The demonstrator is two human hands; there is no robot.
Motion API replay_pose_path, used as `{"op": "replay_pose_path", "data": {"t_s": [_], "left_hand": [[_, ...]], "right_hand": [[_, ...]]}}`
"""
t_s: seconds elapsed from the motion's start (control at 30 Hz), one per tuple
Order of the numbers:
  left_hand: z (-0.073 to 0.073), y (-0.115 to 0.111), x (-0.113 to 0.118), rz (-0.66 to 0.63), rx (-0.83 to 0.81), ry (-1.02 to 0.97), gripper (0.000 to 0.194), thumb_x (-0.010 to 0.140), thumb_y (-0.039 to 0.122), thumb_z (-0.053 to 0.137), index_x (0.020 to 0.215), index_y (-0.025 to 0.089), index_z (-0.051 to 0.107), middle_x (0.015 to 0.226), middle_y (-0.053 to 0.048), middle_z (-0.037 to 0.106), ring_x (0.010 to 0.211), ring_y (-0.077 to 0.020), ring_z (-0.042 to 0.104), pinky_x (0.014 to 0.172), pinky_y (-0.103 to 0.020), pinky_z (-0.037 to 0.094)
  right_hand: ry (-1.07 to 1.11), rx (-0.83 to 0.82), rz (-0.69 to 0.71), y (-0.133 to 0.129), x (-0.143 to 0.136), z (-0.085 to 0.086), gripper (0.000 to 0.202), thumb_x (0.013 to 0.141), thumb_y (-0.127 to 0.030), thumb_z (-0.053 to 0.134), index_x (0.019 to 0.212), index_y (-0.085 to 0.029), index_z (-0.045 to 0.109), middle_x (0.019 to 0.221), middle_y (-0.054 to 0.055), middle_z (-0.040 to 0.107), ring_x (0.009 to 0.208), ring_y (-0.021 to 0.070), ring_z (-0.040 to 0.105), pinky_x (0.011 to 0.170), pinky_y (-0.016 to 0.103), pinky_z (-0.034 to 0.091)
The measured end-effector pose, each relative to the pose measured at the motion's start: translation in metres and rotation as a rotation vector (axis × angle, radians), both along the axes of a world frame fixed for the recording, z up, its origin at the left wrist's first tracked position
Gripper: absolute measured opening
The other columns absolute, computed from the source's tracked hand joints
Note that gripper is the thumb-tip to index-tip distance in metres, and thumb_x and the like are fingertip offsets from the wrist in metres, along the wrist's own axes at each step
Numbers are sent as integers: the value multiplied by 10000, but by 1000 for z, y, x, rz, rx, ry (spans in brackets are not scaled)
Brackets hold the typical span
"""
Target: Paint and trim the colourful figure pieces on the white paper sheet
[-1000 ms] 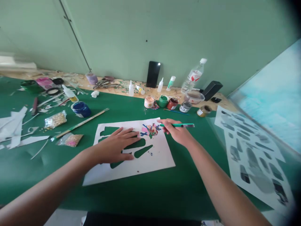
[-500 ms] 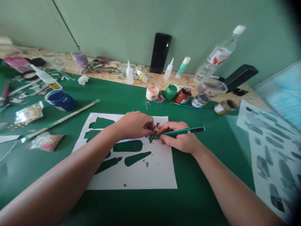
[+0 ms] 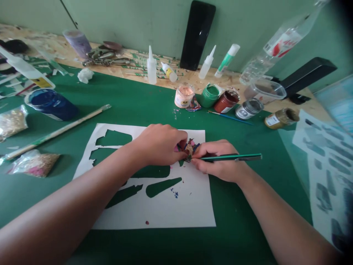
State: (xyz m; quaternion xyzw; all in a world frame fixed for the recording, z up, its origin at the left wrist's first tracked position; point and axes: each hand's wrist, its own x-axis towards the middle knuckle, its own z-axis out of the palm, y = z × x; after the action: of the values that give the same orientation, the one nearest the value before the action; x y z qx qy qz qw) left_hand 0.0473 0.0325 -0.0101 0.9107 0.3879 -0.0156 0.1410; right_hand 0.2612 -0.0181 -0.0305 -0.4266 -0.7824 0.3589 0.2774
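green tool (image 3: 249, 157) is finger-pinched low by right hand (image 3: 222, 170), likely for control; left hand's (image 3: 160, 143) fingertips pinch painted scraps (image 3: 189, 149), apparently steadying them.

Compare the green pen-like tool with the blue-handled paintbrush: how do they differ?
The green pen-like tool is gripped in the right hand, while the blue-handled paintbrush lies beside the dark red paint jar. The tool looks thicker; the paintbrush looks thinner. The tool is mostly green, the paintbrush mostly blue. Both are long and slender.
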Motion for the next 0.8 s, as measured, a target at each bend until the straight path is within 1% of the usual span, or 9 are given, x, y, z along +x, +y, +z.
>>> {"op": "replay_pose_path", "data": {"t_s": [0.13, 0.3, 0.43, 0.8], "left_hand": [[1, 0, 0, -3, -10, 10, 276, 837, 515, 524, 867, 264, 634, 799, -13, 696, 679, -215, 622, 501, -286, 249], [0, 0, 0, -7, -13, 13, 276, 843, 515, 533, 863, 260, 636, 815, -17, 704, 710, -224, 642, 509, -284, 274], [1, 1, 0, -9, -6, 15, 284, 847, 518, 531, 867, 256, 637, 819, -22, 703, 708, -225, 640, 515, -281, 294], [3, 0, -1, -28, -59, 27, 279, 840, 508, 553, 945, 263, 634, 861, -14, 704, 718, -203, 622, 522, -281, 261]], "right_hand": [[-9, -10, 9, 0, 0, 0, 81, 809, -207, 729, 733, -186, 710, 694, -4, 726, 599, 119, 637, 564, 227, 459], [-36, -18, 12, 0, -1, 0, 80, 812, -212, 727, 736, -197, 706, 732, 0, 738, 636, 135, 662, 586, 236, 479], [-50, 1, 28, 1, -1, 1, 76, 814, -196, 726, 741, -196, 706, 746, 0, 739, 655, 131, 666, 601, 231, 476], [-60, 52, 74, 1, 1, -1, 97, 831, -200, 715, 734, -196, 702, 760, 8, 741, 676, 144, 663, 614, 252, 477]]}}
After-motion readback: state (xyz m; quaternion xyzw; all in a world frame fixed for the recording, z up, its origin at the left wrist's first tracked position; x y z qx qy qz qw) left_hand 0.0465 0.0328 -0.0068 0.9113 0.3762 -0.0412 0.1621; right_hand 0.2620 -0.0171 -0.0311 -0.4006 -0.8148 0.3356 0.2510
